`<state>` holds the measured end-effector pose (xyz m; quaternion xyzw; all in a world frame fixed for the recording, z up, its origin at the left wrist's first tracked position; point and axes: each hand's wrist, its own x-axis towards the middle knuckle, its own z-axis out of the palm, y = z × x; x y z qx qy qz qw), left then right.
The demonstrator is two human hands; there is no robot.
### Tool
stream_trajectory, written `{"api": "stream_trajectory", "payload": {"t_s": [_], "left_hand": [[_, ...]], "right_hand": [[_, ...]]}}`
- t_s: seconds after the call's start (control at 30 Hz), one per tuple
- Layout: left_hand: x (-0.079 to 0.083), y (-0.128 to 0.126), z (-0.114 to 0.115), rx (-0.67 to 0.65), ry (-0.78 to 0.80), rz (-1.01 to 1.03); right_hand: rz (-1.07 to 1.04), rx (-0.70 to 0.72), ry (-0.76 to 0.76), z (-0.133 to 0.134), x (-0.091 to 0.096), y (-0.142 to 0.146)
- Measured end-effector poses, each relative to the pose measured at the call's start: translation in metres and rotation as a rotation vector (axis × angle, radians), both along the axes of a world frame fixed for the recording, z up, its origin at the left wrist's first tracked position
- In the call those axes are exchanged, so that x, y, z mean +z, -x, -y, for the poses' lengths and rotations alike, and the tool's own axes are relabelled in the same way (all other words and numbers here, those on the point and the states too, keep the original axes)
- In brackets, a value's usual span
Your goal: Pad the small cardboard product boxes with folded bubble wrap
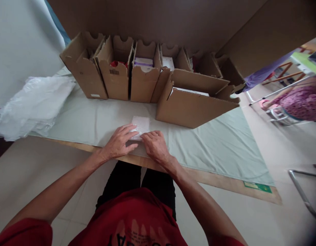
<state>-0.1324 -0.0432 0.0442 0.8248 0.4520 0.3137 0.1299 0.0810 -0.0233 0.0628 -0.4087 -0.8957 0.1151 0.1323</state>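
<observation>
A small flat packet of clear bubble wrap [141, 123] lies on the cloth near the table's front edge. My left hand [120, 140] rests against its left side, fingers apart, with the fingertips touching the wrap. At the packet's near right corner my right hand [155, 145] is closed, its fingers curled onto the wrap's edge. What is inside the wrap cannot be made out, and my fingers hide its near end.
A row of cardboard file boxes [143, 83] stands behind the packet. Another cardboard box [191, 106] stands crosswise at the right, in front of the row. Stacked clear plastic bags [37, 102] lie on the left. A pale green cloth [211, 147] covers the table.
</observation>
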Motion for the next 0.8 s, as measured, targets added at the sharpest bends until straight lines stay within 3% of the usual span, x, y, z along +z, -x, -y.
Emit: {"api": "stream_trajectory", "payload": {"t_s": [0.1,0.2,0.37,0.47,0.6,0.7,0.8], "left_hand": [[0.001,0.008,0.005,-0.096,0.1,0.064],[0.006,0.009,0.004,-0.049,0.25,0.127],[0.017,0.004,-0.005,0.056,0.484,0.218],[0.016,-0.001,-0.014,0.127,0.517,0.267],[0.006,-0.008,-0.024,0.285,0.355,0.186],[-0.002,-0.012,-0.028,0.364,0.272,0.061],[-0.006,-0.013,-0.032,0.383,0.271,0.002]], "right_hand": [[-0.05,0.031,0.164,0.0,0.016,-0.007],[-0.191,-0.013,0.367,0.0,0.023,-0.015],[-0.407,-0.136,0.574,-0.009,0.004,-0.022],[-0.438,-0.243,0.55,-0.015,-0.009,-0.019],[-0.279,-0.381,0.296,-0.018,-0.014,-0.014],[-0.16,-0.335,0.129,-0.022,-0.013,-0.011],[-0.082,-0.242,0.126,-0.035,-0.012,-0.01]]}}
